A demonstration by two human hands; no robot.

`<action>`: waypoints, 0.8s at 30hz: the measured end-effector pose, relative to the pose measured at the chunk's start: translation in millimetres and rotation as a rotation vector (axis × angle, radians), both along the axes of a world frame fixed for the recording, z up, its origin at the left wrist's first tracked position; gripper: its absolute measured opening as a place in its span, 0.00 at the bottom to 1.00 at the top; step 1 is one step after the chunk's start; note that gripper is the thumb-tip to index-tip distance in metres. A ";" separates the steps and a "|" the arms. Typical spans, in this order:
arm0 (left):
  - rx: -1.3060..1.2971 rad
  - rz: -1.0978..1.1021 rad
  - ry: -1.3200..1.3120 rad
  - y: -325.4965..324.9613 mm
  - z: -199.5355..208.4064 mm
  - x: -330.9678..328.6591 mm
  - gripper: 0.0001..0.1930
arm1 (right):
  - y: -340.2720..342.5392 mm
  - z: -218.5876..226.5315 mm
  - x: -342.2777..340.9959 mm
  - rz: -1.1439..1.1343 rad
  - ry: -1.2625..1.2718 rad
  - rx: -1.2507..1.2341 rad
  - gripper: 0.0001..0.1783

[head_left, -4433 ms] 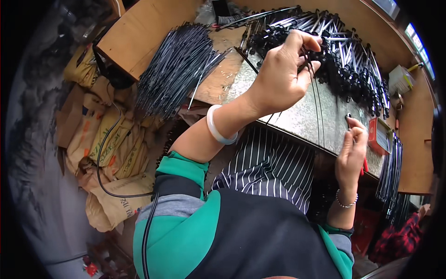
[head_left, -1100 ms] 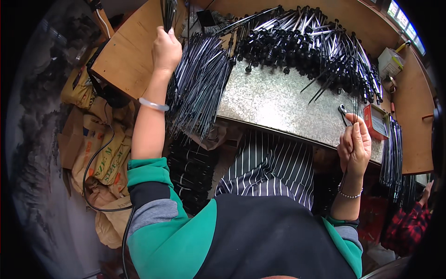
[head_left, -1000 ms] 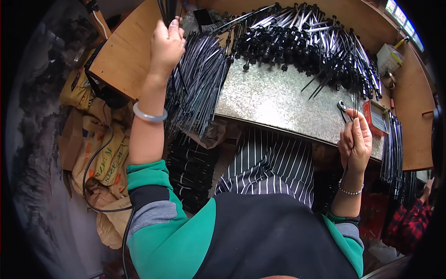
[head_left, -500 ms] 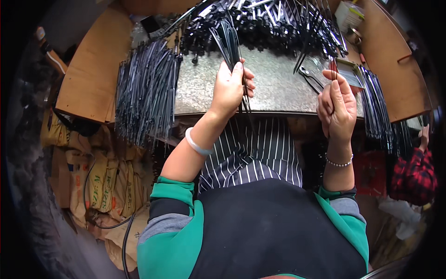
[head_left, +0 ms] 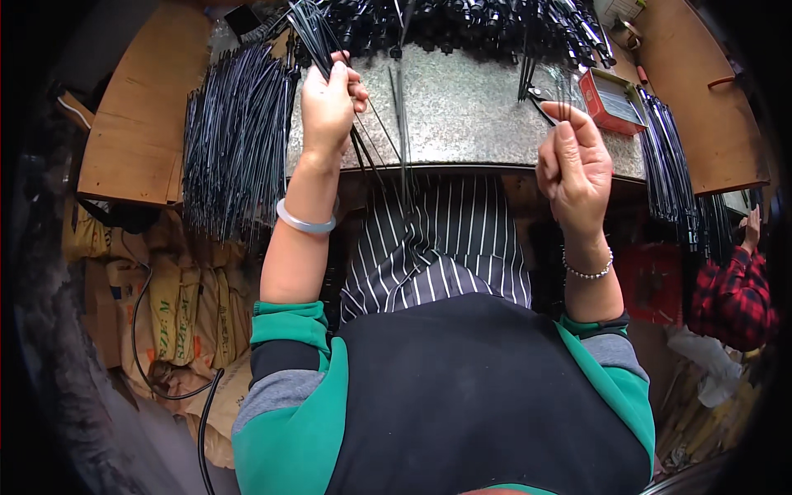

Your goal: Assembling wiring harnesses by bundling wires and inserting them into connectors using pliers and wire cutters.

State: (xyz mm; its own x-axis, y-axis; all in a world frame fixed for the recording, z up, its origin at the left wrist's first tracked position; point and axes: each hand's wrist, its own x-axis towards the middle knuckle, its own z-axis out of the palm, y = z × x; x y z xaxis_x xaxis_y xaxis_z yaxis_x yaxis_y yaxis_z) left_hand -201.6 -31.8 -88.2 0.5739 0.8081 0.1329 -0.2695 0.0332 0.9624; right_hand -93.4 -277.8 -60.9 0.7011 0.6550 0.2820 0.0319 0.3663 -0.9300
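Note:
My left hand [head_left: 328, 103] is closed around a bundle of thin black rods [head_left: 308, 33], which look like umbrella ribs. Their upper ends fan out above the fist and a few lower ends dangle below it. To its right, a few long dark rods [head_left: 401, 115] stretch over the table's front edge, smeared by motion. My right hand [head_left: 579, 165] pinches a few thin dark rods [head_left: 564, 92] between thumb and forefinger, tips upward. Just beyond it, pliers [head_left: 538, 96] lie on the tabletop [head_left: 466, 115], partly hidden by the fingers.
A heap of black parts with shiny shafts [head_left: 470, 29] covers the table's back. Dense rows of black rods hang over the edge at left [head_left: 235, 140] and right [head_left: 664, 153]. A red box [head_left: 615, 120] holds thin pieces. Another person's plaid sleeve [head_left: 730, 301] shows far right.
My left hand has moved left and away from me with its bundle. Some rods now stretch separately in the middle. My right hand keeps its pinch and has shifted slightly up and left.

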 end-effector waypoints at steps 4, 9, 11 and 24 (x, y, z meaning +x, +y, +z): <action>0.025 -0.084 -0.123 -0.7 31.0 -7.7 0.12 | 21.3 -18.2 -8.5 0.004 -0.137 0.002 0.13; 0.007 -0.253 -0.266 -17.1 60.8 -7.9 0.14 | 56.0 -31.0 -15.2 0.092 -0.145 -0.021 0.12; 0.011 -0.315 -0.258 -26.8 62.4 -4.2 0.15 | 63.5 -27.6 -25.4 0.227 0.073 -0.021 0.12; -0.110 0.035 -0.062 -6.3 6.1 -17.0 0.18 | 34.2 15.9 -12.1 0.332 0.184 0.098 0.14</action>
